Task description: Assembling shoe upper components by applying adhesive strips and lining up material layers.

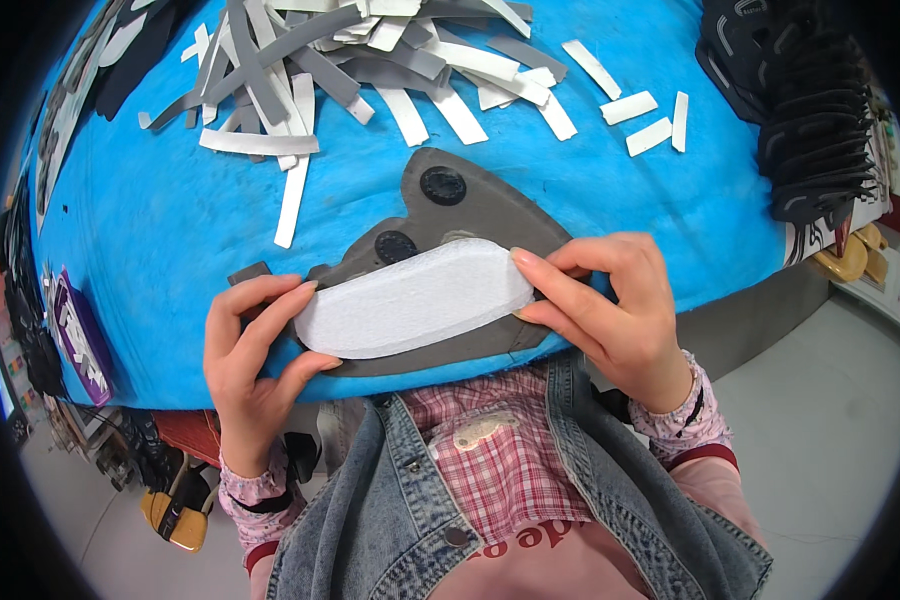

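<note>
Between my two hands lies a white oval fabric pad [415,305], stretched out lengthwise with a slightly raised rim. My left hand [255,335] pinches its left end, thumb below and fingers above. At the right end, my right hand [610,310] grips it between thumb and fingers. Under the pad is a dark grey foam piece [490,195] with an irregular, curved outline. Two round black patches [443,185] show on its upper part; the pad covers much of its lower part.
A heap of white and grey strips [370,60] covers the far middle of the blue-covered table [170,220]. Several short white strips [630,107] lie right of it. Stacked black pieces [815,150] stand at the right edge. A purple box [82,335] of white pieces sits at the left edge.
</note>
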### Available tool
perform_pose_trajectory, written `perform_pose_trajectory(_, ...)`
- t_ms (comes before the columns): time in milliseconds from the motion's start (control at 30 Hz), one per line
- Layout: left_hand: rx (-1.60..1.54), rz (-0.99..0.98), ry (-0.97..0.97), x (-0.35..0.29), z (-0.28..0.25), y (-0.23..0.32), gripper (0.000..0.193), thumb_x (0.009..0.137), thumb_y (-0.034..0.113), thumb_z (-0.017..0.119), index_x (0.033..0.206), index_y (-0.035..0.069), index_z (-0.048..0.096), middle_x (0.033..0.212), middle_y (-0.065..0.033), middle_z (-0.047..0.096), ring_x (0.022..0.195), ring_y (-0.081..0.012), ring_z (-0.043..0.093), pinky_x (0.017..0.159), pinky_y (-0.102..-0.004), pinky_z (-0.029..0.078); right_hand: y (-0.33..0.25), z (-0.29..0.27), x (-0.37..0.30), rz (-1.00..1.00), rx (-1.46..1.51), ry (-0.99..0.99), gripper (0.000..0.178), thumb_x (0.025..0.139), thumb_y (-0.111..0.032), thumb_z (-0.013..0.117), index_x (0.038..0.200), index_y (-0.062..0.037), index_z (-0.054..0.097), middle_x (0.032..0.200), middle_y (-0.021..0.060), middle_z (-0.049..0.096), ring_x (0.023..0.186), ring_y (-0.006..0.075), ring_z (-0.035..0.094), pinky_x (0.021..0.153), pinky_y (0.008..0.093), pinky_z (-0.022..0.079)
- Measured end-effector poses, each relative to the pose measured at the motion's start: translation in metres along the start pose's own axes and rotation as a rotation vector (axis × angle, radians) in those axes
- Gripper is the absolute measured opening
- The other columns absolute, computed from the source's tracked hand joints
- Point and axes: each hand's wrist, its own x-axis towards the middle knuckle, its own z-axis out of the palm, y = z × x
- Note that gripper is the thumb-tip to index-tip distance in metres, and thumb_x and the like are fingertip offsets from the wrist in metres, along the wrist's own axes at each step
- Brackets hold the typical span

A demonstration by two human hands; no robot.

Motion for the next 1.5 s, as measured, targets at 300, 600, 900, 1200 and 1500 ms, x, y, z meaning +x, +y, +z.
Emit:
perform_pose_trajectory(300, 0.002, -0.016, -0.003, 0.001, 0.001, 0.002, 0.053, 0.059, 0.028, 0.078, 0.106, 0.004, 0.066, 0.106, -0.0098, 0.058, 0.096, -0.0234, 0.055, 0.080, -0.0331, 0.046, -0.002, 0.005, -0.003, -0.010, -0.076, 0.051, 0.046, 0.065, -0.012, 0.076, 0.110, -0.0080, 0.066, 0.093, 0.0017, 0.055, 0.080, 0.0175, 0.051, 0.069, 0.0302, 0.039)
perform_pose_trajectory(600, -0.012, -0.006, 0.004, 0.001, 0.002, 0.003, 0.052, 0.059, 0.023, 0.079, 0.105, 0.005, 0.066, 0.105, -0.0096, 0.058, 0.096, -0.0234, 0.055, 0.079, -0.0330, 0.046, -0.002, 0.005, -0.004, -0.097, -0.200, 0.001, 0.045, 0.071, -0.013, 0.073, 0.115, -0.0072, 0.062, 0.096, 0.0017, 0.054, 0.081, 0.0174, 0.052, 0.071, 0.0320, 0.041)
perform_pose_trajectory(900, 0.007, 0.006, 0.028, 0.002, 0.003, 0.004, 0.051, 0.059, 0.022, 0.079, 0.105, 0.006, 0.066, 0.104, -0.0088, 0.060, 0.094, -0.0235, 0.056, 0.078, -0.0332, 0.046, 0.000, 0.005, -0.006, -0.085, -0.202, -0.009, 0.041, 0.075, -0.012, 0.070, 0.116, -0.0067, 0.062, 0.098, 0.0019, 0.053, 0.084, 0.0177, 0.050, 0.074, 0.0318, 0.041)
perform_pose_trajectory(1200, 0.014, 0.014, 0.033, 0.002, 0.003, 0.004, 0.050, 0.059, 0.022, 0.079, 0.105, 0.006, 0.066, 0.104, -0.0091, 0.060, 0.094, -0.0232, 0.057, 0.077, -0.0326, 0.047, -0.004, 0.002, -0.002, -0.034, -0.168, -0.037, 0.047, 0.070, -0.009, 0.073, 0.115, -0.0064, 0.062, 0.096, 0.0029, 0.054, 0.084, 0.0195, 0.051, 0.071, 0.0323, 0.041)
perform_pose_trajectory(1500, -0.015, 0.013, 0.030, 0.004, 0.004, 0.003, 0.049, 0.058, 0.021, 0.079, 0.104, 0.008, 0.067, 0.105, -0.0065, 0.060, 0.091, -0.0217, 0.056, 0.071, -0.0308, 0.049, -0.001, -0.001, 0.009, -0.238, -0.192, -0.166, 0.041, 0.079, -0.011, 0.062, 0.118, 0.0005, 0.056, 0.126, 0.0103, 0.052, 0.110, 0.0248, 0.054, 0.083, 0.0351, 0.045)
